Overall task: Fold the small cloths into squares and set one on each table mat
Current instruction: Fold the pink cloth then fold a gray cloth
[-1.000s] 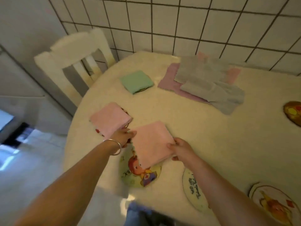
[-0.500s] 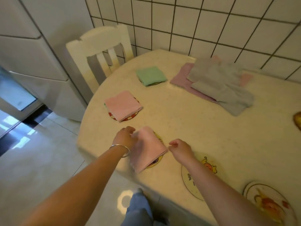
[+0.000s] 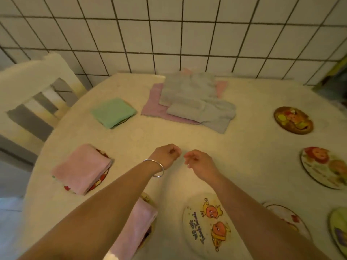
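My left hand (image 3: pixel 166 155) and my right hand (image 3: pixel 199 162) hover side by side over the middle of the round table, fingers loosely curled, holding nothing. A folded pink cloth (image 3: pixel 137 228) lies on a mat near the front edge, partly hidden under my left forearm. Another folded pink cloth (image 3: pixel 82 168) rests on a mat at the left. A folded green cloth (image 3: pixel 113 112) covers a mat further back. A loose pile of grey and pink cloths (image 3: pixel 193 102) lies at the back of the table. A bare cartoon mat (image 3: pixel 206 224) sits under my right forearm.
More bare round mats lie on the right: a dark one (image 3: pixel 293 120), one with faces (image 3: pixel 324 167), and two at the front right (image 3: pixel 287 218) (image 3: pixel 339 228). A white chair (image 3: pixel 35 89) stands at the left. A tiled wall (image 3: pixel 169 34) backs the table.
Both hands let go of the pink cloth on the front mat and moved forward to the table's middle. The camera has swung right and up.
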